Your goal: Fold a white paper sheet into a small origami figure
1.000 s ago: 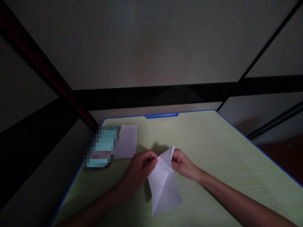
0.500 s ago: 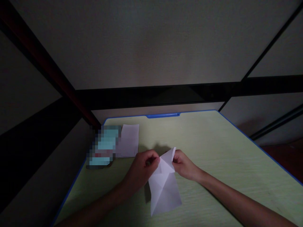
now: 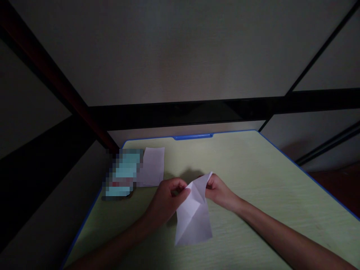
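Note:
A white sheet of paper with crossing diagonal creases is held between both hands above the table. My left hand pinches its upper left edge between thumb and fingers. At the upper right corner, my right hand grips the paper, with some fingertips hidden behind it. The paper's lower part hangs toward me, its bottom edge free. Its top edge slants up to the right.
A stack of white paper lies at the table's back left. Beside it is a blurred, phone-like device with a lit screen. The pale wood-grain table has a blue rim and a blue slot at the back, near a panelled wall.
The upper part of the paper has opened out flatter between my hands. Its bottom edge has risen slightly, and my right hand has shifted a little upward and right.

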A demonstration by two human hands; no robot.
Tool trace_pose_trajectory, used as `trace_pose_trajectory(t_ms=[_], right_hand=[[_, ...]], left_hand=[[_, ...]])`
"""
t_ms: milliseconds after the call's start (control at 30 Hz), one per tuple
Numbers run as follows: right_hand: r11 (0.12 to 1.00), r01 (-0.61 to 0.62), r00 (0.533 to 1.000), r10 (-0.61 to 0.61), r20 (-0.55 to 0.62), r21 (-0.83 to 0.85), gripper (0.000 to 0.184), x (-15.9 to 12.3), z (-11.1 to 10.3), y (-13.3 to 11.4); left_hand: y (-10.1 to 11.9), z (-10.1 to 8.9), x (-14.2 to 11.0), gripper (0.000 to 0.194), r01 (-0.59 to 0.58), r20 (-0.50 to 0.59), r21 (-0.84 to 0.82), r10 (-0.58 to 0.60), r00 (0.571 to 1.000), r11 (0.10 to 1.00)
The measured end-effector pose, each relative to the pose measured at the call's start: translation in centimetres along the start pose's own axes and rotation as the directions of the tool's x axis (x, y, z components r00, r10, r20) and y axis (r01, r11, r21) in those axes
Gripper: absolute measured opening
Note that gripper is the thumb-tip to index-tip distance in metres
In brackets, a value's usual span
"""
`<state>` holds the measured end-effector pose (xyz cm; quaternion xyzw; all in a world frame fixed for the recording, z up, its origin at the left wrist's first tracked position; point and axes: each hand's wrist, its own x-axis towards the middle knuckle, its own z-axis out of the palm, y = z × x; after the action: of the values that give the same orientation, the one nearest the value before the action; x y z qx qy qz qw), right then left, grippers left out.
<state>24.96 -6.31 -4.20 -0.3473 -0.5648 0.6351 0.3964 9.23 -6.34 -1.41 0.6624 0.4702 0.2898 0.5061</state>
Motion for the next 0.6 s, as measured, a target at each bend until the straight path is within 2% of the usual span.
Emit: trace_pose_trajectory(t_ms=[233,367,467,600], right_hand=[[1.0,-0.005,1.0,0.005,-0.002,-0.016,0.027,-0.1,-0.03,-0.08],[0.998,0.012,1.0,-0.014,-0.024,-0.064,0.028,-0.2,0.11,-0.27],[0.995,-0.004,1.0,0.001,-0.028,-0.101,0.028,-0.18,0.12,-0.38],[0.991,-0.036,0.998,0.031,-0.049,-0.126,0.028,-0.13,0.16,-0.58]], left_hand=[[-0.04,0.06,-0.04,0.012,0.027,-0.009,-0.004,-0.027,1.0,1.0],[-0.25,0.21,0.05,0.007,0.007,0.016,-0.029,-0.007,1.0,1.0],[-0.36,0.31,0.06,0.003,0.035,0.036,-0.063,-0.033,0.999,0.997],[-0.53,0.25,0.11,0.006,0.053,0.081,-0.126,-0.043,0.996,0.991]])
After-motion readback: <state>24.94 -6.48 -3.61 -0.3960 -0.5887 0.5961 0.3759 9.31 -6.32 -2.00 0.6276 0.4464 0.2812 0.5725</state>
